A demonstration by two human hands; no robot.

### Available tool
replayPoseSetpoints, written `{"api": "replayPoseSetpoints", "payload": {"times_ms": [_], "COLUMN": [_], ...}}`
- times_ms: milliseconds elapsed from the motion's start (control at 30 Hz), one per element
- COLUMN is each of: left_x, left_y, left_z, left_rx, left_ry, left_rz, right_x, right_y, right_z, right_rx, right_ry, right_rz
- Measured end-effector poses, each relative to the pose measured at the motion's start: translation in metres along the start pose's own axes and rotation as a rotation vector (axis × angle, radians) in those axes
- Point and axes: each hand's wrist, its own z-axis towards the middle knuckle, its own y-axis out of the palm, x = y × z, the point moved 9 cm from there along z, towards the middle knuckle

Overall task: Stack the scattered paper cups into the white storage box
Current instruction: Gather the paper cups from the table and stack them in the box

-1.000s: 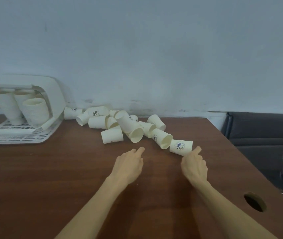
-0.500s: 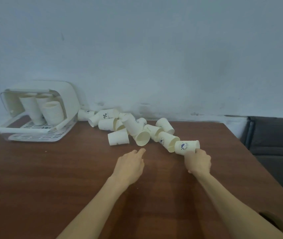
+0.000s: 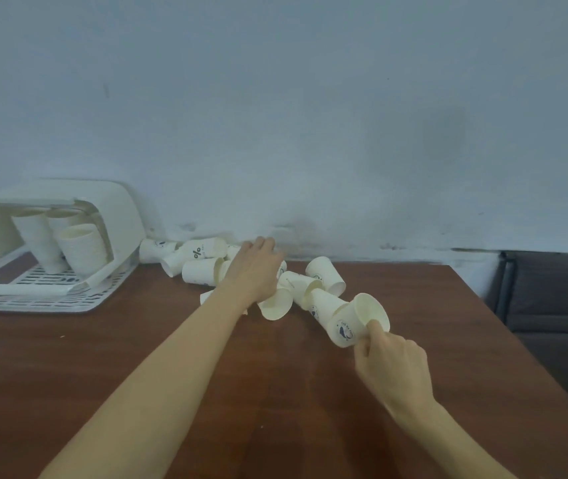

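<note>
A person's two bare forearms reach out over a dark brown wooden table (image 3: 137,357) set against a pale blue-grey wall (image 3: 310,115).

The right hand (image 3: 391,366), near and to the right, pinches a paper cup (image 3: 358,321) at its rim: the thumb lies over the lip into the open mouth and the curled fingers press the outside wall. This cup has a dark round logo on its side and is tilted, mouth facing up and to the right, its base end against another lying cup (image 3: 320,302).

The left hand (image 3: 253,269) stretches farther away, lying over the middle of a pile of scattered paper cups (image 3: 203,269) near the wall. Its fingers are bent down over the cups, but whether they grip one cannot be told, as the palm side is hidden.

Most of the loose cups lie on their sides, touching or overlapping; one bears a percent sign (image 3: 197,251).

At the far left stands the white storage box (image 3: 116,216), its front open above a slotted white tray (image 3: 47,299). Inside it are stacks of cups (image 3: 78,248), mouths upward, leaning to the left.

A dark grey upholstered seat (image 3: 559,295) shows beyond the table's right edge.
</note>
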Motion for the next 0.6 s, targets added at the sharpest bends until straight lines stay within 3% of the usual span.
{"api": "replayPoseSetpoints", "payload": {"times_ms": [233, 600], "left_x": [0.014, 0.008], "left_y": [0.039, 0.037], "left_z": [0.022, 0.023], "left_rx": [-0.218, -0.242], "left_ry": [0.155, 0.163], "left_rz": [0.399, 0.522], "right_x": [-0.015, -0.031], "right_y": [-0.004, 0.004], "right_z": [0.003, 0.003], "right_rx": [0.220, 0.163], "right_ry": [-0.190, -0.224], "right_rz": [0.085, 0.066]}}
